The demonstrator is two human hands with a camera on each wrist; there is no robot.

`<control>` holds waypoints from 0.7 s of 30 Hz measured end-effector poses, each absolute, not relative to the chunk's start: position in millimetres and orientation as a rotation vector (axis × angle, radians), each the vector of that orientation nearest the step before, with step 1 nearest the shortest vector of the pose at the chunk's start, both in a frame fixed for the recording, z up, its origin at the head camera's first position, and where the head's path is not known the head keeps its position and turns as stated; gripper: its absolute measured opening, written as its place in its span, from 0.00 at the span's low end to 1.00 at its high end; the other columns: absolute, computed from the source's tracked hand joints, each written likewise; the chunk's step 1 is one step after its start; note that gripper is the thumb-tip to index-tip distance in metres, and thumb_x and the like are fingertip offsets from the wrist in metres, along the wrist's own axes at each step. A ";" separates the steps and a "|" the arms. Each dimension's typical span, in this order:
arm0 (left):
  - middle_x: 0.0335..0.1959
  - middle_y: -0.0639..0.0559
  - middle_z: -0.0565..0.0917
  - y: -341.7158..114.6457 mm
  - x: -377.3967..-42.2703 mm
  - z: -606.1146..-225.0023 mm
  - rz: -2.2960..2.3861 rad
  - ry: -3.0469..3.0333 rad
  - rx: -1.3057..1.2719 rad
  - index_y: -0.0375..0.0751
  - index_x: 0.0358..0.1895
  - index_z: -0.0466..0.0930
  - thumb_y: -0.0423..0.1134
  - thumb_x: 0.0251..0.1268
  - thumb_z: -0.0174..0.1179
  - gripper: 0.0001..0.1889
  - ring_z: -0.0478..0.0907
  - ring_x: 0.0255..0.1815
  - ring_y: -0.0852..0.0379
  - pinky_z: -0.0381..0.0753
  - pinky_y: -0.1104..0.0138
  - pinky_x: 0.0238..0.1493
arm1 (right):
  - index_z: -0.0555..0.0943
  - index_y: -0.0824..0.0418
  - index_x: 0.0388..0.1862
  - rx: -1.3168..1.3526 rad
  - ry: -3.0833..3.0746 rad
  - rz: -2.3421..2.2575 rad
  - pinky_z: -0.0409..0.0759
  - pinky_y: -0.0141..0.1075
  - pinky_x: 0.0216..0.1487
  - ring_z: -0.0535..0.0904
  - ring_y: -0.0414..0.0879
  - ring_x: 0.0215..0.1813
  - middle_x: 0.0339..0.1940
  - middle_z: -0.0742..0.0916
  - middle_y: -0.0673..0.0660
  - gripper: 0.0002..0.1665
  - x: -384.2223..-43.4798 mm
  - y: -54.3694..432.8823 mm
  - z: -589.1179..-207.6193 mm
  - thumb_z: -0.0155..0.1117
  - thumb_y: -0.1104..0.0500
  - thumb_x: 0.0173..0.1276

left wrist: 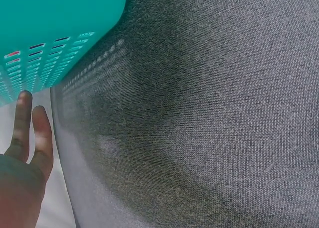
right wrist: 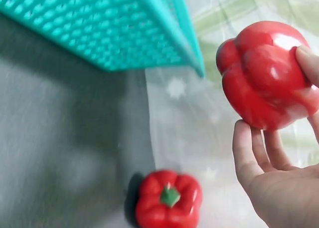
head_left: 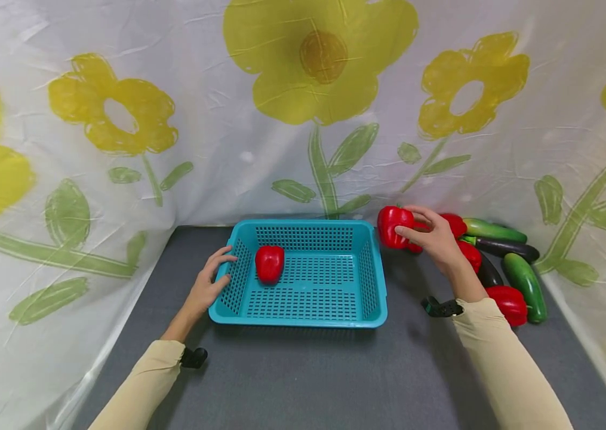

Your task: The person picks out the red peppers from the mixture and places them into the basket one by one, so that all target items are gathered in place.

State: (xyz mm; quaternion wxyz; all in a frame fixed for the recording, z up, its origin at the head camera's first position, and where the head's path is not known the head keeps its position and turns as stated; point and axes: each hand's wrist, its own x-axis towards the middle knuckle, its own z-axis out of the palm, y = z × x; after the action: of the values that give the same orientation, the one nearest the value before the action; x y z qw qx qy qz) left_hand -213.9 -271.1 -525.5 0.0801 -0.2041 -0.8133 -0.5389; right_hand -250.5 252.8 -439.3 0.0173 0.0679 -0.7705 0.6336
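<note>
A person's right hand (head_left: 437, 239) holds a glossy red bell pepper (head_left: 390, 226) between the thumb on one side and the bent fingertips on the other, parted by the pepper's width. The pepper is raised off the dark grey cloth-covered table (head_left: 292, 382), just outside the right wall of a rectangular turquoise plastic basket (head_left: 297, 323) with perforated sides.

The left hand (head_left: 210, 283) is at the basket's left rim, its fingers loosely spread and holding nothing else (whether they press on the rim, I cannot tell). Inside the basket, just to the right of those fingertips, sits a second red bell pepper (head_left: 270, 264).

Right of the right hand's fingers, vegetables lie close together: more red bell peppers (head_left: 508, 304), two long green cucumbers (head_left: 525, 286) and two dark purple eggplants (head_left: 507, 248). In the right wrist view, a red bell pepper with a green stem (right wrist: 169, 200) rests below and to the left of the fingertips. Beyond both hands' fingers hangs a whitish sheet printed with yellow flowers (head_left: 200, 119).
</note>
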 end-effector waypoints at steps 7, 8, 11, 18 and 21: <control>0.77 0.32 0.57 -270.8 -213.6 -524.6 -1.617 -2.426 -0.641 0.24 0.63 0.72 0.16 0.66 0.49 0.22 0.51 0.76 0.33 0.63 0.63 0.64 | 0.70 0.67 0.72 0.345 -2.372 1.999 0.82 0.39 0.45 0.74 0.63 0.59 0.66 0.76 0.67 0.35 -253.3 223.1 -420.3 0.70 0.63 0.68; 0.77 0.32 0.57 -270.8 -213.2 -524.6 -1.615 -2.424 -0.646 0.24 0.64 0.71 0.16 0.66 0.49 0.22 0.51 0.76 0.33 0.62 0.68 0.62 | 0.70 0.67 0.72 0.362 -2.372 2.006 0.82 0.39 0.46 0.74 0.63 0.60 0.66 0.76 0.67 0.35 -254.4 219.9 -420.0 0.70 0.63 0.68; 0.77 0.34 0.58 -270.4 -211.8 -524.0 -1.612 -2.425 -0.647 0.25 0.64 0.72 0.16 0.67 0.49 0.22 0.52 0.77 0.35 0.61 0.69 0.62 | 0.71 0.65 0.72 0.394 -2.380 2.008 0.82 0.43 0.48 0.75 0.61 0.59 0.66 0.77 0.65 0.35 -259.8 212.4 -421.3 0.71 0.61 0.68; 0.77 0.37 0.58 -271.4 -211.5 -524.8 -1.615 -2.416 -0.645 0.26 0.64 0.72 0.17 0.68 0.50 0.22 0.53 0.77 0.37 0.62 0.65 0.63 | 0.72 0.62 0.71 0.392 -2.347 2.108 0.80 0.51 0.52 0.76 0.60 0.58 0.64 0.77 0.62 0.34 -271.9 194.5 -425.8 0.71 0.60 0.68; 0.77 0.35 0.59 -269.4 -210.1 -521.5 -1.590 -2.416 -0.647 0.25 0.64 0.72 0.16 0.67 0.49 0.22 0.53 0.76 0.35 0.61 0.71 0.61 | 0.73 0.61 0.71 0.420 -2.356 2.126 0.80 0.51 0.52 0.76 0.61 0.59 0.64 0.77 0.61 0.33 -273.0 184.0 -424.5 0.71 0.61 0.68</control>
State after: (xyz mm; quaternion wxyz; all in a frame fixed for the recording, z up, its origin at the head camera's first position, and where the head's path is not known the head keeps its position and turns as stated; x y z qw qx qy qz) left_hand -210.1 -269.4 -521.5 0.0889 -0.2176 -0.8119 -0.5343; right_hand -273.0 184.0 -424.5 -0.0297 0.1310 -0.7357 0.6639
